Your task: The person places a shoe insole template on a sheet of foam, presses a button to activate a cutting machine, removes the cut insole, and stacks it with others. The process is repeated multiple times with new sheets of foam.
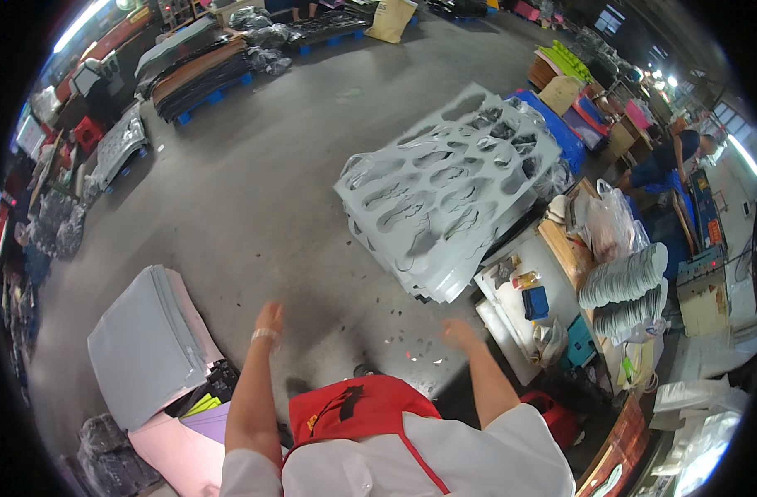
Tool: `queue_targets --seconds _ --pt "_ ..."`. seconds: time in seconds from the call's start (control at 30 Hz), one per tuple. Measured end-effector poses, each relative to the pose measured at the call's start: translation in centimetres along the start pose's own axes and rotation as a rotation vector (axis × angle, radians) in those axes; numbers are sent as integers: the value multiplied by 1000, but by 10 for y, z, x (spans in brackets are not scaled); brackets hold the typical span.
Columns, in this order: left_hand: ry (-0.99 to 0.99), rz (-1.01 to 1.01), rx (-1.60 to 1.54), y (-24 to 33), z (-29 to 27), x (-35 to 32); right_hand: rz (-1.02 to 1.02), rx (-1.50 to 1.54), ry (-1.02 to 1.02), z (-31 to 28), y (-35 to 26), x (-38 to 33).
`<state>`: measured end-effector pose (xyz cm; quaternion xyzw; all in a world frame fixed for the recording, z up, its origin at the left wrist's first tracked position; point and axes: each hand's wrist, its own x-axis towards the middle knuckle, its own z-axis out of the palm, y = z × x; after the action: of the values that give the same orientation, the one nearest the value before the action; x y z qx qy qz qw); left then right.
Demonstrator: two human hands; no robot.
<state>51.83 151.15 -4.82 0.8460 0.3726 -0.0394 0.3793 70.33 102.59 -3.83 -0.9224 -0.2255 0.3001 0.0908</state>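
My left hand is over the bare floor, to the right of a stack of grey sheets, with a pale band around its wrist. It touches nothing that I can see. My right hand hangs in front of the near corner of a tall pile of grey foam sheets with shoe-sole-shaped cutouts, apart from it. Nothing shows in either hand; both are small and blurred, and their fingers cannot be made out.
A white worktable on the right carries a dark blue block and stacks of grey sole-shaped pieces. Pink sheets lie at lower left. Dark sheets on a blue pallet stand far left. A person works far right.
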Motion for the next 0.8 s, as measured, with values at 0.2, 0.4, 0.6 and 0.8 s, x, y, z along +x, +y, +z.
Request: queue_targets --seconds 0.2,0.4,0.6,0.8 --pt "205 -1090 -839 -329 -10 -168 9 64 -162 82 -97 -13" --pt "-280 -1015 -407 -433 -52 -273 -146 -21 -71 121 -239 25" --pt "341 -988 -1425 -412 -63 -206 -249 203 -366 119 -412 51" --pt "437 -1068 -1442 -423 -111 -111 -133 313 -476 94 -472 54"
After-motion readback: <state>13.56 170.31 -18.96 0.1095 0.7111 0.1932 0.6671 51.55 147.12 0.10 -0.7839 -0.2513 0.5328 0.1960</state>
